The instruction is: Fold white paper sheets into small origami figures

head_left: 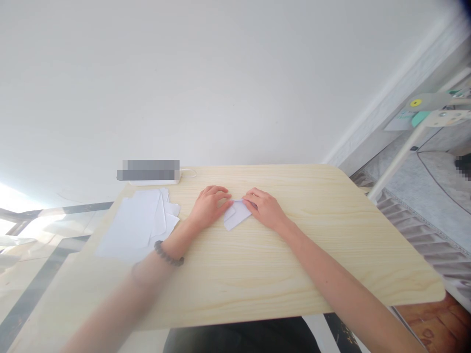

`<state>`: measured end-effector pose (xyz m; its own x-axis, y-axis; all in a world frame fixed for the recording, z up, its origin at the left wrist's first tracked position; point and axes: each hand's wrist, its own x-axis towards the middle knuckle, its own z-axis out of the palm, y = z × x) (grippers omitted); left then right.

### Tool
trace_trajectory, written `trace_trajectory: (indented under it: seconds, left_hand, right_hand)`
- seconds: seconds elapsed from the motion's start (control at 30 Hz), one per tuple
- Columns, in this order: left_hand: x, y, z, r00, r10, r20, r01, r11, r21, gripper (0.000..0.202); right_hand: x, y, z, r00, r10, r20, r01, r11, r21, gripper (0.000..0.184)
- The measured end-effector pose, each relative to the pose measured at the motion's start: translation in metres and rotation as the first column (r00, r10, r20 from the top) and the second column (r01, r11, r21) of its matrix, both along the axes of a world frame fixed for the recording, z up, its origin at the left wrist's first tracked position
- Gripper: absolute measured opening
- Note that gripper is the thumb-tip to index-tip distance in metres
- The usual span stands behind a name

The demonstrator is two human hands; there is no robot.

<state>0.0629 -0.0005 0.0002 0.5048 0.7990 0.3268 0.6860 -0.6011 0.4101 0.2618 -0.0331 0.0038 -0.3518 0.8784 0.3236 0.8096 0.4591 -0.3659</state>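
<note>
A small folded piece of white paper (234, 216) lies on the light wooden table (279, 274), a little beyond its middle. My left hand (209, 206) rests at the paper's left edge, fingers curled, fingertips pressed on the paper's top corner. My right hand (264, 208) presses on the paper's right edge with its fingers together. A dark bead bracelet (168, 255) sits on my left wrist.
A loose pile of white sheets (140, 223) lies on the table's left part. A white flat device with a cable (154, 181) lies at the far edge. A white wall stands behind. A white lamp stand (401, 157) and grey rug are to the right.
</note>
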Motion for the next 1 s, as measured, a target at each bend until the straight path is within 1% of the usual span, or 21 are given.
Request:
trace_trajectory:
  seconds: [0.17,0.23,0.27,0.3,0.37,0.43,0.47,0.57,0.63,0.77,0.87,0.93,1.0]
  left_hand:
    - [0.002,-0.001,0.003,0.998,0.02,0.052,-0.018,0.999,-0.029,0.028]
    - [0.004,-0.002,0.005,0.992,0.041,0.116,-0.03,0.995,-0.091,0.03]
    - [0.004,-0.003,0.007,0.985,0.049,0.165,-0.024,0.989,-0.147,0.032]
    - [0.005,-0.004,0.008,0.973,0.059,0.223,-0.008,0.975,-0.222,0.034]
    - [0.006,-0.005,0.011,0.937,0.078,0.339,0.061,0.922,-0.382,0.039]
    - [0.007,-0.007,0.014,0.909,0.117,0.4,0.101,0.869,-0.485,0.042]
    - [0.007,-0.007,0.015,0.903,0.14,0.406,0.097,0.854,-0.511,0.042]
    - [0.006,-0.006,0.016,0.899,0.2,0.391,0.048,0.841,-0.539,0.039]
    - [0.005,-0.006,0.017,0.899,0.215,0.38,0.036,0.83,-0.556,0.038]
    - [0.006,-0.005,0.016,0.883,0.238,0.405,0.053,0.806,-0.589,0.038]
    - [0.007,-0.004,0.015,0.863,0.263,0.431,0.061,0.793,-0.606,0.037]
    - [0.006,-0.002,0.015,0.857,0.27,0.438,0.08,0.771,-0.631,0.037]
    - [0.004,0.0,0.015,0.847,0.267,0.459,0.125,0.74,-0.661,0.037]
  right_hand:
    - [-0.005,0.0,-0.004,0.996,-0.078,-0.049,0.08,0.996,0.026,0.022]
    - [-0.005,0.0,-0.005,0.992,-0.09,-0.091,0.096,0.993,0.061,0.022]
    - [-0.005,0.0,-0.005,0.991,-0.082,-0.109,0.092,0.992,0.086,0.022]
    - [-0.005,0.0,-0.006,0.99,-0.065,-0.124,0.079,0.99,0.113,0.02]
    - [-0.004,0.001,-0.006,0.988,-0.015,-0.152,0.04,0.986,0.165,0.017]
    - [-0.004,0.001,-0.006,0.982,0.033,-0.185,0.004,0.98,0.198,0.013]
    - [-0.004,0.001,-0.006,0.978,0.053,-0.202,-0.01,0.978,0.208,0.012]
    - [-0.004,0.001,-0.006,0.968,0.084,-0.234,-0.031,0.975,0.222,0.012]
    - [-0.005,0.001,-0.006,0.965,0.093,-0.244,-0.036,0.973,0.228,0.012]
    - [-0.005,0.001,-0.007,0.963,0.129,-0.237,-0.071,0.968,0.239,0.016]
    - [-0.004,0.001,-0.007,0.962,0.16,-0.223,-0.097,0.958,0.27,0.019]
    - [-0.002,0.001,-0.007,0.964,0.179,-0.198,-0.116,0.949,0.294,0.02]
    - [-0.001,0.002,-0.008,0.965,0.206,-0.161,-0.148,0.938,0.312,0.023]
